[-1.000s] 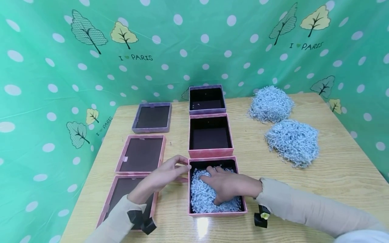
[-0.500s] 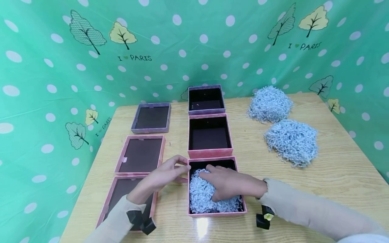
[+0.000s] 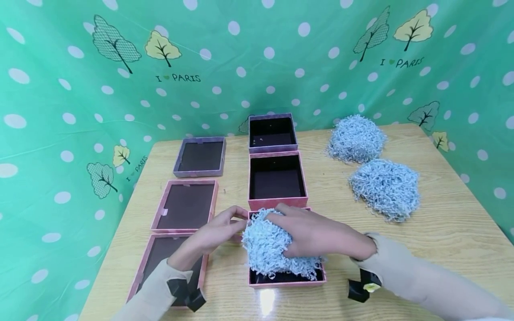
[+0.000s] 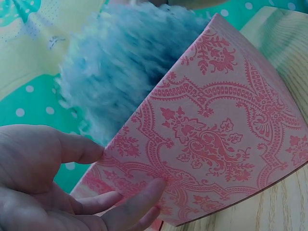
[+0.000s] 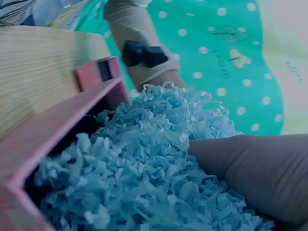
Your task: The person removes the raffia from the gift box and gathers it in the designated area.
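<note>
Right hand (image 3: 317,236): I see it curled over the shred wad (image 3: 267,245), gripping it above the near box (image 3: 287,277).
Left hand (image 3: 217,232): fingers straight against box wall.
Left wrist: only here, wall's damask print.

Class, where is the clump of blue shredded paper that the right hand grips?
In the head view, the clump sits centre front, bulging above the nearest pink box, under the right hand.
</note>
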Available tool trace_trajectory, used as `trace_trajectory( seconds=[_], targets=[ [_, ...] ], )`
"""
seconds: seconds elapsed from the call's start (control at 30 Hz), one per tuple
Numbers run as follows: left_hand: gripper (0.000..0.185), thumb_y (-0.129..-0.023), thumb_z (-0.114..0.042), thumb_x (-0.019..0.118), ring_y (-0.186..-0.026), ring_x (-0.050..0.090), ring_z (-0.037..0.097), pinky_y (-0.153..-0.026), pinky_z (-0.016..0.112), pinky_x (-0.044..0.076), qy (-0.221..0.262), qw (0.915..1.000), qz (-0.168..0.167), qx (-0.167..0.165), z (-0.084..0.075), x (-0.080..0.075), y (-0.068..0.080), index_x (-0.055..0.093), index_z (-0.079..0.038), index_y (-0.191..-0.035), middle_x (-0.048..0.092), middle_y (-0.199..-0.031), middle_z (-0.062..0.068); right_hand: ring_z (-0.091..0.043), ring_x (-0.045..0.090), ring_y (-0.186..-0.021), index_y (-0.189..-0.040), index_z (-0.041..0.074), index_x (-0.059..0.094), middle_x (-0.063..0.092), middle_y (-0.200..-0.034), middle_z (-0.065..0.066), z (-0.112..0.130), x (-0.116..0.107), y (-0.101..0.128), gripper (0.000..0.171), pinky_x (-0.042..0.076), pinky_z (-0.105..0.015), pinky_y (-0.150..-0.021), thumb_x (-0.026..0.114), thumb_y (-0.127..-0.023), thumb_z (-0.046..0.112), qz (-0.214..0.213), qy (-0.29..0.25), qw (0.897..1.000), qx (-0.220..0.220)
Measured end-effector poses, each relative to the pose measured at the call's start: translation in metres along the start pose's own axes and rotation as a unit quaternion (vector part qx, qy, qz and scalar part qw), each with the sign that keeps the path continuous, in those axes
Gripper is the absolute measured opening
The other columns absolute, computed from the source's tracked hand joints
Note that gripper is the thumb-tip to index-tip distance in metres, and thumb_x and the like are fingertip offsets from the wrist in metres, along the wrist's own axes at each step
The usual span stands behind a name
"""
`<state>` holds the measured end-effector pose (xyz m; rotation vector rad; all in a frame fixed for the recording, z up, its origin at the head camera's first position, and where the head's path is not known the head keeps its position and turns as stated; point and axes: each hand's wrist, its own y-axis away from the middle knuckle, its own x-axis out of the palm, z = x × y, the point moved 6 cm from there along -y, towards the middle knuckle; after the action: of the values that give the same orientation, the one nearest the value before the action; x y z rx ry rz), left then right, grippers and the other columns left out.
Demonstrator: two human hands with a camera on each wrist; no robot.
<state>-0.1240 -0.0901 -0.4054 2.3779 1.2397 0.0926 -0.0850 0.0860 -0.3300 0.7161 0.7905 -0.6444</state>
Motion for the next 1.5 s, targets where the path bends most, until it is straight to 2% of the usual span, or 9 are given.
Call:
trace_trajectory(
  seconds=[0.2,0.3,0.43,0.63,0.87,1.0,1.13,1.33,1.5],
  targets=[
    [0.033,-0.097,-0.013,0.049,-0.098,0.057,0.020,-0.088,0.046,0.055,0.012,0.9999,0.006,0.006,-0.001,0.002,0.001,0.042,0.006,-0.123,0.045,-0.122,0.020,-0.017,0.055,-0.102,-0.138,0.019,0.045,0.044,-0.137,-0.005,0.006,-0.027,0.022,0.071,0.053,-0.026,-0.074,0.080,-0.075,0.017,-0.045,-0.016,0.998,-0.033],
    [0.034,-0.097,-0.015,0.051,-0.101,0.058,0.020,-0.090,0.045,0.055,0.018,0.9997,0.012,0.006,-0.001,0.002,0.001,0.041,0.005,-0.122,0.048,-0.119,0.020,-0.010,0.052,-0.083,-0.138,0.019,0.044,0.046,-0.129,-0.001,0.006,-0.040,0.035,0.072,0.050,-0.021,-0.065,0.080,-0.075,0.015,-0.068,-0.018,0.997,-0.042],
    [0.037,-0.097,-0.021,0.056,-0.102,0.058,0.021,-0.088,0.042,0.057,0.026,0.9996,0.015,0.001,-0.001,0.002,0.002,0.041,0.004,-0.120,0.050,-0.115,0.018,-0.006,0.049,-0.072,-0.139,0.020,0.043,0.045,-0.134,-0.001,-0.002,-0.057,0.053,0.074,0.047,-0.019,-0.059,0.080,-0.074,0.015,-0.104,-0.009,0.994,-0.027],
    [0.043,-0.095,-0.021,0.058,-0.101,0.056,0.022,-0.087,0.040,0.057,0.042,0.9990,0.017,0.001,0.000,0.002,0.001,0.039,0.006,-0.122,0.049,-0.113,0.018,-0.007,0.052,-0.078,-0.139,0.014,0.043,0.043,-0.138,-0.007,-0.031,-0.069,0.081,0.077,0.049,-0.021,-0.062,0.080,-0.072,0.013,-0.148,-0.005,0.989,0.025],
    [0.046,-0.096,-0.021,0.058,-0.101,0.057,0.022,-0.088,0.040,0.057,0.047,0.9987,0.019,0.002,0.002,0.002,0.001,0.037,0.009,-0.124,0.048,-0.116,0.021,-0.015,0.059,-0.084,-0.140,0.007,0.040,0.043,-0.136,-0.015,-0.080,-0.065,0.109,0.079,0.052,-0.027,-0.062,0.080,-0.073,0.017,-0.178,0.009,0.980,0.087],
    [0.046,-0.096,-0.022,0.058,-0.102,0.057,0.022,-0.088,0.039,0.057,0.045,0.9988,0.017,0.002,0.003,0.002,0.002,0.038,0.008,-0.124,0.049,-0.115,0.019,-0.034,0.061,-0.096,-0.142,0.002,0.037,0.039,-0.138,-0.025,-0.106,-0.056,0.120,0.083,0.057,-0.043,-0.071,0.080,-0.073,0.019,-0.179,0.019,0.977,0.116],
    [0.045,-0.095,-0.022,0.059,-0.100,0.057,0.020,-0.088,0.039,0.057,0.043,0.9990,0.014,0.002,0.003,0.002,0.002,0.039,0.006,-0.123,0.050,-0.112,0.016,-0.048,0.051,-0.111,-0.141,-0.002,0.036,0.038,-0.137,-0.028,-0.130,-0.046,0.130,0.083,0.052,-0.059,-0.079,0.080,-0.074,0.021,-0.180,0.018,0.974,0.139],
    [0.044,-0.095,-0.023,0.060,-0.098,0.056,0.018,-0.088,0.039,0.057,0.042,0.9990,0.014,0.003,0.002,0.002,0.002,0.040,0.005,-0.122,0.050,-0.110,0.014,-0.048,0.049,-0.109,-0.139,-0.008,0.036,0.043,-0.128,-0.028,-0.161,-0.028,0.146,0.083,0.051,-0.059,-0.077,0.080,-0.074,0.021,-0.174,0.019,0.970,0.169],
    [0.043,-0.095,-0.023,0.060,-0.099,0.056,0.018,-0.089,0.039,0.056,0.037,0.9993,0.010,0.005,0.002,0.002,0.002,0.041,0.005,-0.121,0.050,-0.111,0.014,-0.056,0.045,-0.109,-0.140,-0.010,0.033,0.038,-0.129,-0.036,-0.184,-0.012,0.155,0.087,0.049,-0.060,-0.076,0.080,-0.075,0.024,-0.139,0.013,0.969,0.206]
  ],
)
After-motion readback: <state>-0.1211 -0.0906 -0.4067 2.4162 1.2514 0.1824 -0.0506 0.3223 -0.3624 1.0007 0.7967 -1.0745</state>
